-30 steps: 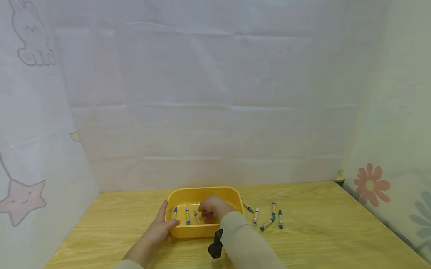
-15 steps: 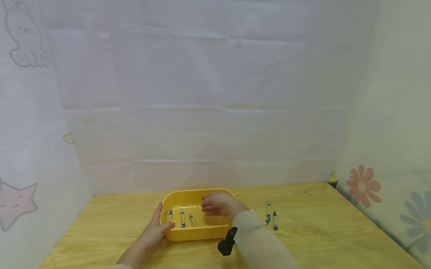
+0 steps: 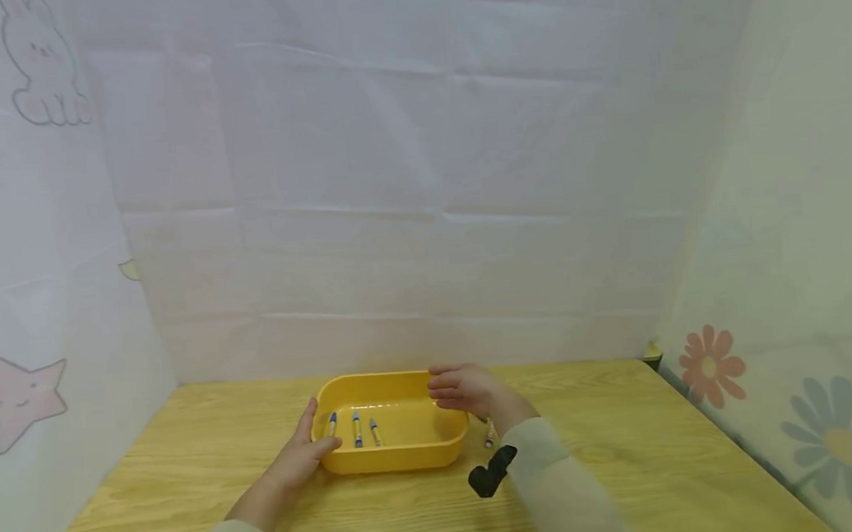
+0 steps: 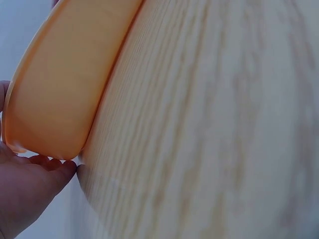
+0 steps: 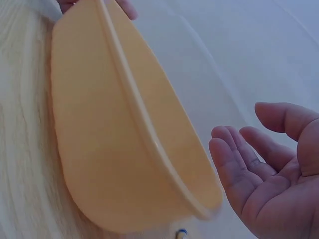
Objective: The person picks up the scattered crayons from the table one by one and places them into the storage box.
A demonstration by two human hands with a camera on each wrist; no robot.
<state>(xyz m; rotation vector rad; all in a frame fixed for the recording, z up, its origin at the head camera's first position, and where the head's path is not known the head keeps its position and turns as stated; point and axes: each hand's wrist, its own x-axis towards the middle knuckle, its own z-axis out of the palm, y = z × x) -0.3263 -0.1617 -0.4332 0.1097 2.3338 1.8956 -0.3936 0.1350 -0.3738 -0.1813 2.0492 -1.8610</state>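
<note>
Since prev. frame, R hand (image 3: 472, 392) has shifted right; I see it empty, fingers loosely bent, over R end of the tub (image 3: 395, 459). L hand (image 3: 298, 458) grips its L end. Tub's long axis runs L–R. Inside, L half: 3 crayons (image 3: 357, 431), long axes near–far, tips away from person. Another crayon (image 3: 490, 436) on table (image 3: 391, 516), just R.

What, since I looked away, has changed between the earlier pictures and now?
The right hand has risen from inside the yellow tray and moved right, to the tray's right end, empty, fingers loosely open; whether it released anything isn't clear. The right arm now hides most of the loose crayons beside the tray. The left hand still holds the tray's left end; three crayons remain inside.
</note>
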